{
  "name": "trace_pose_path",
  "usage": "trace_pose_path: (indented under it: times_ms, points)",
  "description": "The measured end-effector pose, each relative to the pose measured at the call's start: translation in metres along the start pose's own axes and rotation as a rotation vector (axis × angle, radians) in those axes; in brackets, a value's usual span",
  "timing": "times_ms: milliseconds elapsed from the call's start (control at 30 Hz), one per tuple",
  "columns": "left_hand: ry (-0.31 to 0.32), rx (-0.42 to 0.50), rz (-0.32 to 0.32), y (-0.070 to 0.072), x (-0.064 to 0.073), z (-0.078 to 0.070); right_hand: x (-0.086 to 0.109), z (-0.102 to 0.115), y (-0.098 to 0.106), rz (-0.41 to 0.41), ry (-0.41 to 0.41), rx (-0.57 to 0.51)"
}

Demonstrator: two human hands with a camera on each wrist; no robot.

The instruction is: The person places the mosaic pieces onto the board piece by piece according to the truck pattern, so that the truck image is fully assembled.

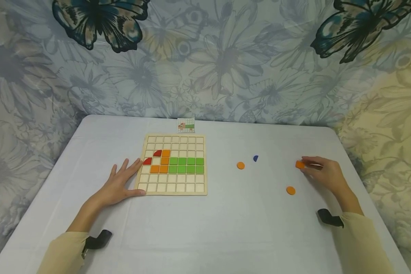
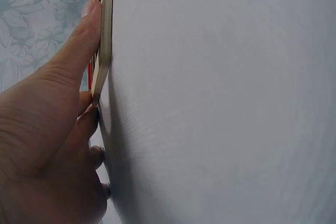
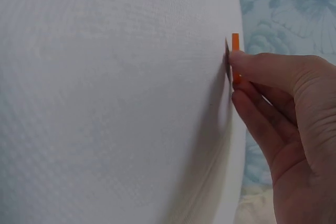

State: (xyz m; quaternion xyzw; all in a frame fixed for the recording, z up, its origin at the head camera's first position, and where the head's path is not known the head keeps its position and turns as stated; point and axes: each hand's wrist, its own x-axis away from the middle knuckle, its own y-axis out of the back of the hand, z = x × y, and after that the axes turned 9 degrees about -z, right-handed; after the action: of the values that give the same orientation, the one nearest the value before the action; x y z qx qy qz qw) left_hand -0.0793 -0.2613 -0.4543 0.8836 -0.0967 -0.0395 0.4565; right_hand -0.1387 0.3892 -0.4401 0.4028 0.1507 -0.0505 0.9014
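Note:
My left hand (image 1: 118,186) rests at the left side of a wooden grid board (image 1: 188,188), fingers spread, thumb on its lower left corner. On the board sit green squares (image 1: 186,165), orange squares (image 1: 164,160) and two red quarter-circle pieces (image 1: 157,153). In the left wrist view the thumb (image 2: 73,45) lies along the board's edge (image 2: 105,30). At the right of the table my right hand (image 1: 325,173) pinches an orange square tile (image 1: 299,164) between thumb and fingers. The right wrist view shows the tile (image 3: 235,40) edge-on, close over the tabletop.
Orange discs (image 1: 241,165) lie on the white table (image 1: 226,228), one near the middle and another (image 1: 290,190) nearer the right hand. A small blue half-circle (image 1: 255,158) lies between board and right hand. A pattern card (image 1: 186,125) stands behind the board.

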Motion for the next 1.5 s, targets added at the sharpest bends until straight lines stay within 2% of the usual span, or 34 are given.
trace_pose_path:
  times_ms: [300,467,667,933,1267,1500]
  points:
    - [0.001,-0.007,0.0,0.0,0.001,0.0,-0.004,0.005,0.001,-0.105,0.056,-0.049]
    - [-0.008,0.0,0.0,0.0,0.001,0.0,-0.008,0.017,0.001,-0.12,0.08,-0.053]
    - [-0.008,-0.006,0.0,-0.001,0.0,0.001,-0.013,0.03,-0.003,-0.107,0.13,-0.064]
    - [-0.005,0.002,-0.002,-0.001,0.0,-0.001,-0.014,0.037,-0.01,-0.085,0.13,-0.069]
    - [-0.004,-0.012,-0.005,-0.003,-0.001,0.003,-0.017,0.047,-0.021,-0.097,0.183,-0.112]
    - [0.0,-0.017,-0.003,-0.003,-0.001,0.003,-0.02,0.059,-0.033,-0.045,0.182,-0.106]
